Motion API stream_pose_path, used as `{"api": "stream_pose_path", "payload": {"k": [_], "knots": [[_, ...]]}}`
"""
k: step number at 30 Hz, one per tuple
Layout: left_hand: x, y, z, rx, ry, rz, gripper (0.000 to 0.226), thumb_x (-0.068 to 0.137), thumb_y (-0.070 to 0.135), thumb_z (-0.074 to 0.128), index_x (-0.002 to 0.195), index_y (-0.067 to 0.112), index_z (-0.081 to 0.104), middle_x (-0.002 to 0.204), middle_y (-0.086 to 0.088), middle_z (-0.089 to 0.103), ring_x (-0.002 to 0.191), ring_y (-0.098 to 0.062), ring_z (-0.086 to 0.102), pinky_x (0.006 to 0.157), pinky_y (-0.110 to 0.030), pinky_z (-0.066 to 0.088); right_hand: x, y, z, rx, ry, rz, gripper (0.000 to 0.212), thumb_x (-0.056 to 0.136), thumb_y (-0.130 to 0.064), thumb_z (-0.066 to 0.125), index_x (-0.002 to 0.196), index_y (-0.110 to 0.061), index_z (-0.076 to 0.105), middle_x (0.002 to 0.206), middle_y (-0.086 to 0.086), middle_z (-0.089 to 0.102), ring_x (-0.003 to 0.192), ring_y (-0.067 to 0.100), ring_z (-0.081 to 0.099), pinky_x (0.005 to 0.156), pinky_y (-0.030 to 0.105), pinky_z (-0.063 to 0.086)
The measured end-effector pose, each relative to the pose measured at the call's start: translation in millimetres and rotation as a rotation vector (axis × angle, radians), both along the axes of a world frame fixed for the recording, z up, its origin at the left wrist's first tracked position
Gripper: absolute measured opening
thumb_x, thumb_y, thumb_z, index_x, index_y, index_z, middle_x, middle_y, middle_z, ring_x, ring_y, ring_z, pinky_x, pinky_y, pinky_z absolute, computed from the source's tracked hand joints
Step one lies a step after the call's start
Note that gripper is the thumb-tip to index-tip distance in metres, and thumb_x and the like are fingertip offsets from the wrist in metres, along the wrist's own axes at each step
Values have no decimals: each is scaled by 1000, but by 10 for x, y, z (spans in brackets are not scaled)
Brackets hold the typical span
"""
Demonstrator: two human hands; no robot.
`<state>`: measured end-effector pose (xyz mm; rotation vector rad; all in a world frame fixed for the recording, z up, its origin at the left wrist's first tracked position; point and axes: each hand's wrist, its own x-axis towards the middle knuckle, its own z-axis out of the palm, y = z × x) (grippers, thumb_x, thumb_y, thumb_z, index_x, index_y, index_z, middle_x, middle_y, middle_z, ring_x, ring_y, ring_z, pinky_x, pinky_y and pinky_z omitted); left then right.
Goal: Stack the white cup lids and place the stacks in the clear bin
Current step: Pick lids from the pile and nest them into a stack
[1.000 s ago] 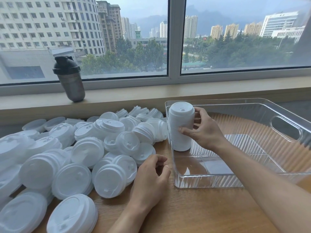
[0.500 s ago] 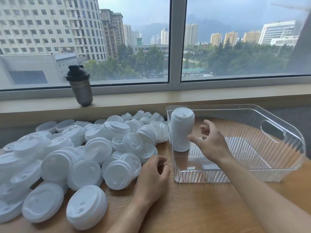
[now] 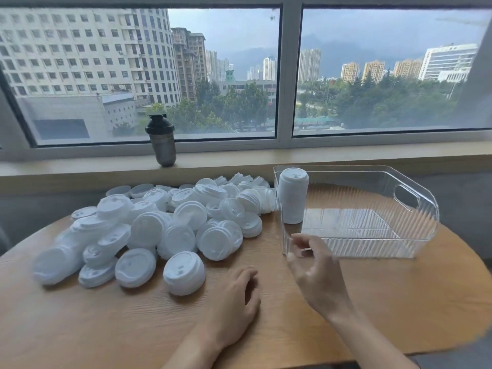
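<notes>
Standing upright in the near-left corner of the clear bin (image 3: 415, 209), 1 stack of white lids (image 3: 293, 199) touches no hand. Left of the bin, a heap of loose white cup lids (image 3: 170, 225) spreads over the wooden table (image 3: 106, 328). The left hand (image 3: 234, 302) rests palm-down on the table, fingers loosely curled and holding nothing. The right hand (image 3: 316, 272) hovers just before the bin's near-left corner, fingers relaxed and empty. A dark shaker bottle (image 3: 162, 141) stands on the windowsill (image 3: 346, 158)
</notes>
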<state>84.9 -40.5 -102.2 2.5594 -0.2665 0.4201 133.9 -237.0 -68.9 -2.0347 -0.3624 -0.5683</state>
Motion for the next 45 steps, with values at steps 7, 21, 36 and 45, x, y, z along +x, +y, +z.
{"api": "stream_pose_path", "payload": {"k": [7, 21, 36, 45], "knots": [[-688, 437, -21, 38, -104, 89, 39, 95, 41, 49, 129, 29, 62, 124, 21, 61, 120, 4, 48, 103, -9, 34, -533, 500, -306, -111, 159, 177, 38, 87, -19, 75, 122, -26, 62, 113, -20, 60, 108, -1, 57, 97, 19, 47], [-529, 1192, 2, -420, -42, 435, 83, 81, 40, 83, 150, 15, 43, 141, 6, 49, 133, -9, 46, 114, -30, 40, -361, 1428, -331, -199, 136, 356, 76, 79, -47, 82, 141, -20, 48, 131, -10, 53, 119, 3, 52, 103, 19, 43], [-8, 873, 50, -412, 30, 174, 78, 66, 62, 89, 133, 33, 61, 122, 23, 59, 108, 11, 58, 92, -12, 46, -18, 988, -333, -159, 114, 372, 70, 65, -45, 88, 127, -31, 59, 117, -16, 62, 108, -2, 59, 91, 16, 47], [184, 405, 59, -422, 27, 97, 77, 64, 72, 79, 130, 36, 61, 120, 24, 62, 105, 8, 61, 93, -28, 54, 101, 551, -364, -76, 165, 333, 74, 61, -41, 95, 126, -33, 60, 118, -17, 66, 109, 2, 63, 94, 29, 53]]}}
